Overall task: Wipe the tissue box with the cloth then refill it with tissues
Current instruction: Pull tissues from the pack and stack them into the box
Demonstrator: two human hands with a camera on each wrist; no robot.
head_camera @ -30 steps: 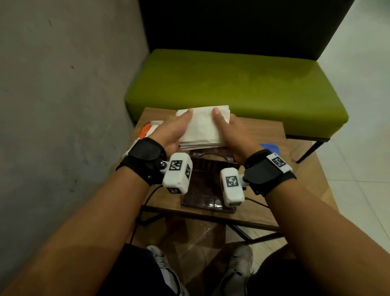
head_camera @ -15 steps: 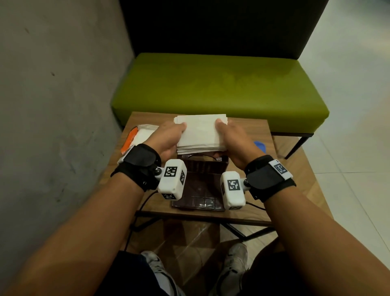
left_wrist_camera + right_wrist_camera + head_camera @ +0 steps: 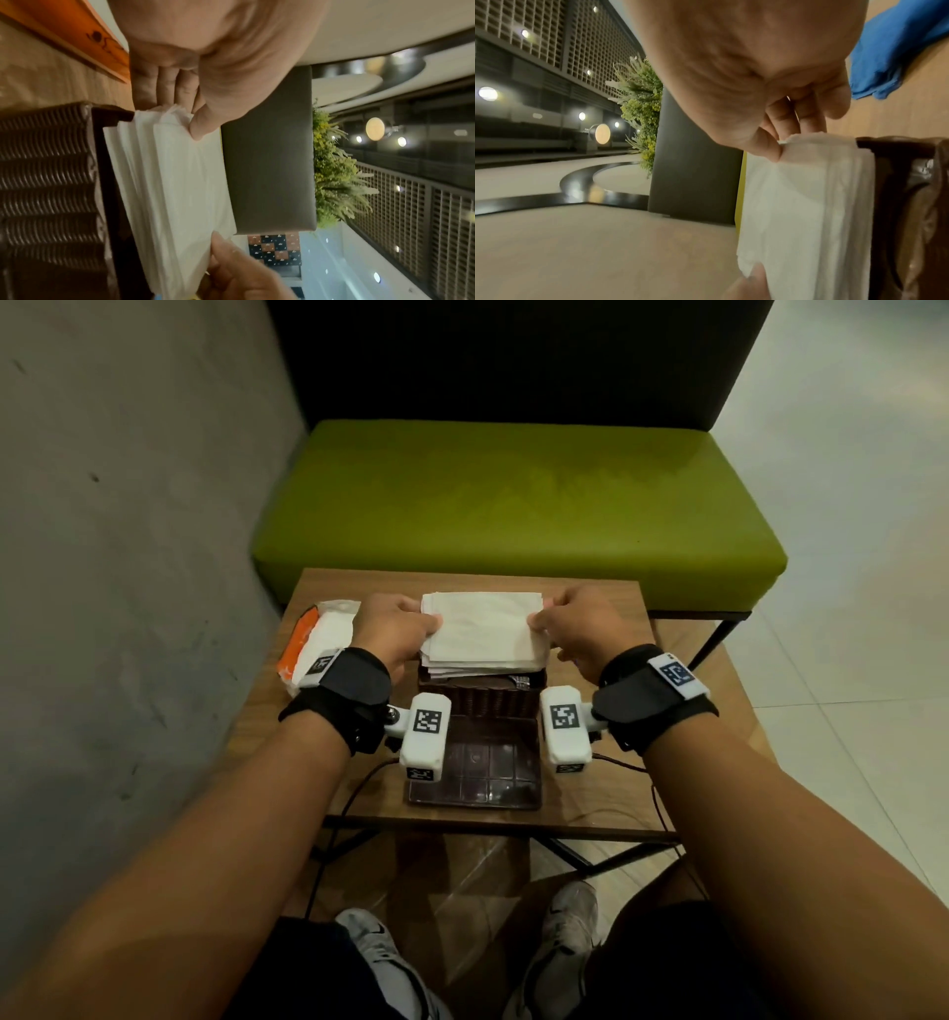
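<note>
A stack of white tissues (image 3: 482, 631) sits at the open top of the brown woven tissue box (image 3: 482, 706); how deep it is in the box is hidden. The box lid (image 3: 475, 775) lies flat towards me. My left hand (image 3: 411, 624) pinches the stack's left edge, thumb on top (image 3: 203, 123), fingers underneath. On the opposite edge my right hand (image 3: 552, 621) pinches the stack (image 3: 803, 203) the same way. The blue cloth (image 3: 895, 46) lies on the table behind my right hand and is hidden in the head view.
An orange and white tissue pack (image 3: 318, 644) lies at the table's left edge beside my left wrist. The small wooden table (image 3: 590, 793) stands against a green bench (image 3: 513, 505), with a grey wall (image 3: 128, 557) close on the left. Cables run off the table's front.
Both hands have slid outward from the top of the stack to its left and right edges. The stack has come down onto the box opening.
</note>
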